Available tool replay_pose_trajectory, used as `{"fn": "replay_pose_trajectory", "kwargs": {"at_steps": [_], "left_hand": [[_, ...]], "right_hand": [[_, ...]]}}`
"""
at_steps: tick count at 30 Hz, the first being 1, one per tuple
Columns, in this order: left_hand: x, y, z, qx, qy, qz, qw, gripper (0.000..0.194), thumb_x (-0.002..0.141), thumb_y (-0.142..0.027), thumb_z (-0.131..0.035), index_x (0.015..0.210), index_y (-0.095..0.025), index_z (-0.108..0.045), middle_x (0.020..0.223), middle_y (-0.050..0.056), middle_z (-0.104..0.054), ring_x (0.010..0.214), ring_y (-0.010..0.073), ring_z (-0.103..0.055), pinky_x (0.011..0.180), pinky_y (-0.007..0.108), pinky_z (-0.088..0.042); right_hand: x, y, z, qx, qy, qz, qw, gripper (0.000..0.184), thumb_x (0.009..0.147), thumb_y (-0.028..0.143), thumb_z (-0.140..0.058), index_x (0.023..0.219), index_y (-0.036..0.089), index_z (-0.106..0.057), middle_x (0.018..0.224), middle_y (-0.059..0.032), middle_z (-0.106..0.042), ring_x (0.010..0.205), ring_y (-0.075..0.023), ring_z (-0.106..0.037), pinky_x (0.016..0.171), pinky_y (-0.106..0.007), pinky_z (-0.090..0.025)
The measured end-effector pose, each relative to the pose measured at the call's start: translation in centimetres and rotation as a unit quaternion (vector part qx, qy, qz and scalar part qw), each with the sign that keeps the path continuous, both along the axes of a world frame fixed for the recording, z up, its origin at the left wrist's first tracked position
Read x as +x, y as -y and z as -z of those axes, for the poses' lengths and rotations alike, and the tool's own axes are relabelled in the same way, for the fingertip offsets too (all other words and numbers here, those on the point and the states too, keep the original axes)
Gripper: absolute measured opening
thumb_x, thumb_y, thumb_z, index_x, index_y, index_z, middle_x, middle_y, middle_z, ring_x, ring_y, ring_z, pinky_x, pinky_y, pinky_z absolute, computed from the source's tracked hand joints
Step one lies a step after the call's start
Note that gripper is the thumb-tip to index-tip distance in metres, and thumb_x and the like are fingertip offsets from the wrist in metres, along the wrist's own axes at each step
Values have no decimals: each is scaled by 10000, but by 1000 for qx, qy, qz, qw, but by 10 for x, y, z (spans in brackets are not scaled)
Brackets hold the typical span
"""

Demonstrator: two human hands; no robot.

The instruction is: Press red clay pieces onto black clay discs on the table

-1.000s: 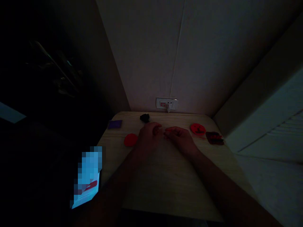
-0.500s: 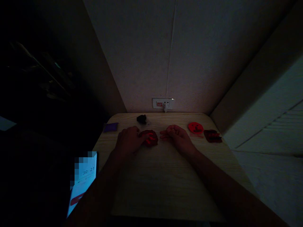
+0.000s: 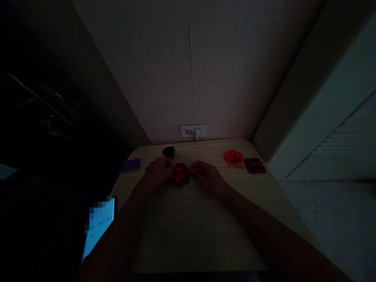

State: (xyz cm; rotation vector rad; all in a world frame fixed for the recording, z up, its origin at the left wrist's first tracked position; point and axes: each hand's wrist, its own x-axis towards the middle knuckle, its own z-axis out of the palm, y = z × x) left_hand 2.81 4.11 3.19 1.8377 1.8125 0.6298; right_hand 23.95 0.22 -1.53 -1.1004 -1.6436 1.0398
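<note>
A dark red, roughly round flat piece (image 3: 180,175), like modelling clay, lies on the wooden tabletop with brighter red strips on its face. My left hand (image 3: 157,174) holds it by its left edge, fingers bent. At its right edge, the thumb and fingers of my right hand (image 3: 209,178) are pinched together; whatever is between them is too small and dark to make out. Behind my left hand sits a black lump (image 3: 168,151). To the right are a bright red disc (image 3: 234,156) with dark face-like marks and another dark red piece (image 3: 255,165) bearing red strips.
A purple packet (image 3: 131,165) rests at the table's (image 3: 199,235) left edge. Beside my left forearm is a lit phone (image 3: 101,229) showing a timer. On the wall behind, a socket (image 3: 188,126) has a plug in it. The room is dim.
The dark red piece came into view as my left hand moved left, over where a plain red disc lay. My right hand then came in to the piece's right edge. The view turned right.
</note>
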Motion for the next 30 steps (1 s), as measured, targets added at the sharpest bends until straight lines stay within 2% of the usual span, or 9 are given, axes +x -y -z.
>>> {"fn": "replay_pose_trajectory", "kwargs": {"at_steps": [4,7,10,13,15,17,22,27,30], "left_hand": [[9,2,-10,10,86,-3,996,142,740,-327,-713,811,-206,-692,794,65,-750,733,233,-685,674,327,-501],[15,1,-20,10,201,2,980,196,719,-319,-739,854,-186,-691,828,67,-752,730,219,-690,663,323,-521],[20,1,-23,-4,341,-4,940,294,710,-349,-781,933,-163,-733,915,88,-776,783,210,-711,705,316,-552],[28,2,-13,-30,460,-23,887,379,712,-411,-806,969,-139,-744,954,93,-780,799,196,-717,723,304,-563],[36,3,-1,-23,510,-50,858,403,673,-404,-841,951,-133,-733,927,78,-778,788,185,-716,725,296,-567],[43,3,11,-26,527,-70,847,403,658,-390,-849,945,-134,-725,890,67,-775,753,179,-712,701,291,-566],[56,8,27,-51,480,-18,876,359,751,-389,-790,1007,-145,-731,891,75,-783,744,183,-715,669,279,-552],[64,15,34,-62,468,73,879,230,803,-341,-717,929,-150,-749,906,71,-782,825,196,-718,745,292,-549],[69,16,37,-53,476,88,873,197,811,-322,-678,886,-158,-756,852,46,-768,800,186,-700,733,282,-530]], "right_hand": [[-2,-2,6,-50,-91,13,994,169,895,366,-657,965,213,-667,861,-37,-777,811,-198,-726,739,-311,-534],[-2,-5,6,-97,-203,31,974,259,848,445,-711,959,221,-641,859,-43,-787,778,-202,-740,742,-331,-570],[3,-7,1,-99,-259,72,958,331,815,518,-745,926,216,-667,877,-62,-795,701,-194,-728,726,-344,-590],[12,-10,-4,-73,-270,125,952,367,807,553,-754,905,204,-697,846,-70,-796,653,-190,-712,675,-338,-590],[19,-12,-7,-48,-248,159,954,376,806,555,-756,906,194,-724,820,-69,-792,646,-192,-708,631,-325,-580],[25,-13,-8,-12,-199,188,962,350,809,527,-761,915,193,-761,810,-64,-789,657,-194,-706,614,-321,-574],[31,-9,-10,81,-77,214,971,187,810,385,-805,927,239,-807,907,-50,-794,789,-207,-722,732,-343,-580],[29,-2,-15,112,14,161,981,90,835,323,-804,865,240,-786,813,-29,-768,732,-197,-694,687,-330,-561],[29,-1,-18,171,67,119,976,13,866,257,-775,865,245,-773,837,-24,-727,760,-187,-657,698,-328,-537]]}}
